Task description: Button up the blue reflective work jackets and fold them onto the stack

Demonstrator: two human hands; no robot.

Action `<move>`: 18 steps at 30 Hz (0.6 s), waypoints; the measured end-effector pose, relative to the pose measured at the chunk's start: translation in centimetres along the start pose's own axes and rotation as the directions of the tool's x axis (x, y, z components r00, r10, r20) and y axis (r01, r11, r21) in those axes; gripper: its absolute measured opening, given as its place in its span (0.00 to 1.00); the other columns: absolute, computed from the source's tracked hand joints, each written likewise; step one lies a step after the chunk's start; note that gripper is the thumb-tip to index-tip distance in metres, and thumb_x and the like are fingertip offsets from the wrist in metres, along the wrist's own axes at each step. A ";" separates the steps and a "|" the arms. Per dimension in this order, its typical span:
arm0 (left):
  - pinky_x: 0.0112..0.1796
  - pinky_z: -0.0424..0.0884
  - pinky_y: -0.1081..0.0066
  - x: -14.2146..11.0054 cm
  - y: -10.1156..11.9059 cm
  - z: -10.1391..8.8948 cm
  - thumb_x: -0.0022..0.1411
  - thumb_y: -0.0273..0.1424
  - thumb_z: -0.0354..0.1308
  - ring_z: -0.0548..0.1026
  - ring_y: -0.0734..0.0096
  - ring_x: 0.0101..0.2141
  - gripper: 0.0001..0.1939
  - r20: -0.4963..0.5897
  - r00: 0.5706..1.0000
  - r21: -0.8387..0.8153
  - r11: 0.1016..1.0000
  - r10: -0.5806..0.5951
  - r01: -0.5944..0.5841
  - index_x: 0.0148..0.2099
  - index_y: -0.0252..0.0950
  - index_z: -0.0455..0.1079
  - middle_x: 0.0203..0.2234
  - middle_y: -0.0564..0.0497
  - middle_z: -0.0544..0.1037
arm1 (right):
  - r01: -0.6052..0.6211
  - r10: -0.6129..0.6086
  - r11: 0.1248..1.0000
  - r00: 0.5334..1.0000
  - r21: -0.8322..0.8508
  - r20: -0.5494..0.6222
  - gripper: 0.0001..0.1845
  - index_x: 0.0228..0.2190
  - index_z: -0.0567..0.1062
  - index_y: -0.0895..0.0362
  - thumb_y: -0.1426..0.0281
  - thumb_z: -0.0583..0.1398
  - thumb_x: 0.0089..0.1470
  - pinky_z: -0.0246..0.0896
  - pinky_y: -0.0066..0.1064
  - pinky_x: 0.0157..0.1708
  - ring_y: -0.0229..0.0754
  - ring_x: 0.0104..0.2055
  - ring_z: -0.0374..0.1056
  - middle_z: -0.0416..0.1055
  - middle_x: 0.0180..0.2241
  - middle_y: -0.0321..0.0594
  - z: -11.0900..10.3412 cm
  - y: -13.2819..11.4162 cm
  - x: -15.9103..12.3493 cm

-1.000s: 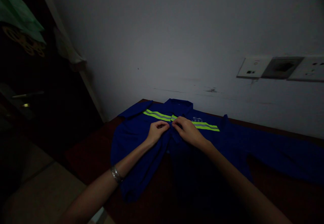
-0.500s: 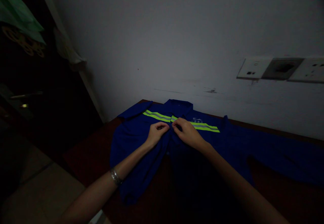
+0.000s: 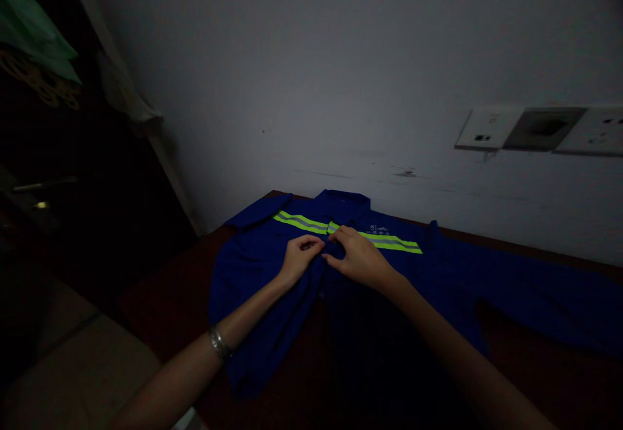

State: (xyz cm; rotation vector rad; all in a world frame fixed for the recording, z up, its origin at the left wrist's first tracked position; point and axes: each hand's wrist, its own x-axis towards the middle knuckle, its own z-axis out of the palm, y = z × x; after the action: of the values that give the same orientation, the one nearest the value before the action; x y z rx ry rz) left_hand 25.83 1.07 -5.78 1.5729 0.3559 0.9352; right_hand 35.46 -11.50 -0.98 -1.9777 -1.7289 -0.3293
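A blue work jacket with yellow-green and grey reflective bands lies spread on a dark red table, its collar toward the wall. My left hand pinches the jacket's front edge just below the chest band, thumb and forefinger closed on the cloth. Close beside it, my right hand is on the other side of the front opening, thumb and fingers bent around the fabric with a small gap between their tips. Whether a button lies between the fingers is too dark and small to tell. A silver bracelet circles my left wrist.
The dark red table meets a grey wall behind the jacket. Wall sockets are at the right. On the left stands a dark door with a metal handle and green cloth hanging above.
My right thumb has moved down and left, widening the space between it and the fingers. My left hand keeps its pinch almost in place. The view has shifted slightly.
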 end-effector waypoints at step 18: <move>0.29 0.66 0.73 0.1 -0.1 -0.1 0.41 0.32 0.64 0.72 0.71 0.26 0.09 0.025 0.999 -0.033 0.999 -0.033 0.034 0.26 0.32 0.74 0.23 0.50 0.77 | -0.074 0.073 0.997 0.997 -0.031 -0.020 0.10 0.37 0.73 0.59 0.71 0.55 0.52 0.58 0.32 0.39 0.43 0.40 0.64 0.71 0.35 0.44 0.6 0.3 0.1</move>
State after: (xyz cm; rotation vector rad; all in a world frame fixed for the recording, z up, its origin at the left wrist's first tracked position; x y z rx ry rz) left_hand 25.86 1.22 -5.89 1.5422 0.3474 0.8911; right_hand 35.67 -11.11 -1.47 -2.0484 -1.6440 -0.3506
